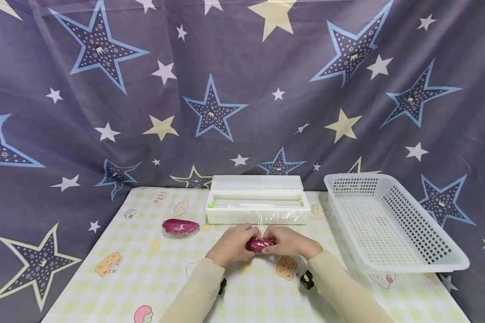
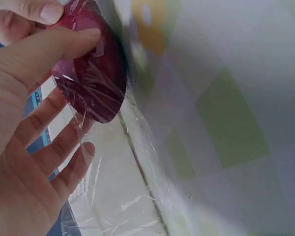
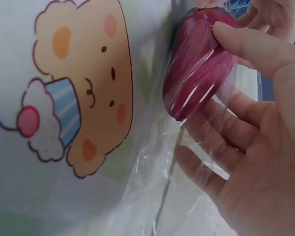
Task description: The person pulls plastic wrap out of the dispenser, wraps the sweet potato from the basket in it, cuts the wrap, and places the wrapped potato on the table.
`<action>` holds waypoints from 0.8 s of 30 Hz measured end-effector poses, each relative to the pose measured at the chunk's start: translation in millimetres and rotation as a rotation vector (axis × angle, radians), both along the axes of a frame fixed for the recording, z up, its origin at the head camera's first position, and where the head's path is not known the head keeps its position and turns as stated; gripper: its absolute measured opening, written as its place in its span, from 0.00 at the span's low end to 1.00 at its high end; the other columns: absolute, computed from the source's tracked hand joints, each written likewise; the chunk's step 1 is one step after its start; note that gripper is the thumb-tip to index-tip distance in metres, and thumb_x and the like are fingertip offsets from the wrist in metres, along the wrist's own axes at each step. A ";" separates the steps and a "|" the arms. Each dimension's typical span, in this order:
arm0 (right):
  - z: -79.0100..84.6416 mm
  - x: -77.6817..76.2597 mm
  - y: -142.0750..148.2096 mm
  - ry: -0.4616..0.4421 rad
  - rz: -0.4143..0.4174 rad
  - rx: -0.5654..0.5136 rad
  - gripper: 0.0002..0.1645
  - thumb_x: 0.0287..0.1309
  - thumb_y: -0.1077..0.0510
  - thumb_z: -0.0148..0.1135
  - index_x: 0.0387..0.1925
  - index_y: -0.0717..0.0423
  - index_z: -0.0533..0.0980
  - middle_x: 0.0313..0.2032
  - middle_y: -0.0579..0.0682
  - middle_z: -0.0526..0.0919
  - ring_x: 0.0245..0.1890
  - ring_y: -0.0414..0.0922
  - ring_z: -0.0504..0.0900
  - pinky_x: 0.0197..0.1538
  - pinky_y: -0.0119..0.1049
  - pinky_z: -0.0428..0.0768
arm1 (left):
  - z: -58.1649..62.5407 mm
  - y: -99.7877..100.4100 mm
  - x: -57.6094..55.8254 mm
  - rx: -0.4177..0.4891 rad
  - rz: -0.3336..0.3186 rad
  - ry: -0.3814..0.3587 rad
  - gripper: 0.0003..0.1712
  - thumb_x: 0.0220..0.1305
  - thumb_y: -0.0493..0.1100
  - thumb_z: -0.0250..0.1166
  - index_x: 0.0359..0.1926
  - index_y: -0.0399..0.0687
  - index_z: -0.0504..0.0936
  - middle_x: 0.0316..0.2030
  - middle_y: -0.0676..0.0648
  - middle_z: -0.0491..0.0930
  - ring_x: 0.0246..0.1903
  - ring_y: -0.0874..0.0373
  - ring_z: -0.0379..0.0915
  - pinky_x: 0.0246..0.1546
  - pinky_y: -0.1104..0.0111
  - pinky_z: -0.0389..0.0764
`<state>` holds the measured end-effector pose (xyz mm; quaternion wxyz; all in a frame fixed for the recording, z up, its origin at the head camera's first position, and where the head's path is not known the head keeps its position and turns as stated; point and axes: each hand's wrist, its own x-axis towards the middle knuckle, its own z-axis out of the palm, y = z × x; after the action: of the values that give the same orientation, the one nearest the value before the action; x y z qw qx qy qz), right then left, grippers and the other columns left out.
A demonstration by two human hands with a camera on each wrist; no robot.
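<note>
Both hands meet at table centre, 6 o'clock of the cling-film dispenser [image 1: 257, 205]. Left hand [image 1: 231, 244] and right hand [image 1: 289, 242] cup a magenta sweet potato [image 1: 259, 245] from either end, thumbs pressing on top and fingers curled loosely beneath, with cling film [image 2: 113, 162] draped over it and running back to the box. A second wrapped potato [image 1: 180, 227] lies at 9 o'clock; the white basket [image 1: 392, 224] sits at 3 o'clock (empty as far as visible). To wrap well: keep the film taut, tuck edges under, and smooth wrinkles before tearing it free.
</note>
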<state>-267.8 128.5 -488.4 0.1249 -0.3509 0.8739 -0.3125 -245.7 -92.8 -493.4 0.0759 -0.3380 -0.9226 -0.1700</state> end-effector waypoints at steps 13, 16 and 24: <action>-0.4 1.7 3.8 -0.047 0.006 -0.005 0.16 0.63 0.53 0.67 0.48 0.59 0.79 0.40 0.48 0.80 0.39 0.45 0.79 0.42 0.36 0.78 | -1.7 -5.3 -4.7 0.051 -0.019 -0.104 0.21 0.46 0.43 0.79 0.43 0.57 0.83 0.39 0.56 0.81 0.38 0.64 0.75 0.43 0.69 0.77; -1.8 1.2 4.4 0.017 0.003 0.007 0.17 0.63 0.53 0.65 0.49 0.60 0.80 0.43 0.50 0.78 0.42 0.48 0.77 0.45 0.38 0.77 | -3.1 -6.7 -8.8 0.088 -0.018 -0.178 0.19 0.50 0.43 0.77 0.44 0.55 0.84 0.41 0.56 0.82 0.39 0.63 0.76 0.44 0.69 0.77; -0.1 5.1 1.5 0.194 -0.085 -0.020 0.19 0.59 0.58 0.68 0.51 0.59 0.79 0.47 0.51 0.78 0.49 0.49 0.75 0.55 0.48 0.76 | -3.1 -10.1 -20.4 0.140 -0.006 -0.311 0.16 0.60 0.46 0.73 0.49 0.51 0.85 0.41 0.55 0.84 0.40 0.62 0.77 0.47 0.66 0.79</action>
<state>-262.8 130.0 -488.5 0.0229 -0.3435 0.8928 -0.2906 -266.1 -103.0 -496.5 -0.0450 -0.3040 -0.9081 -0.2845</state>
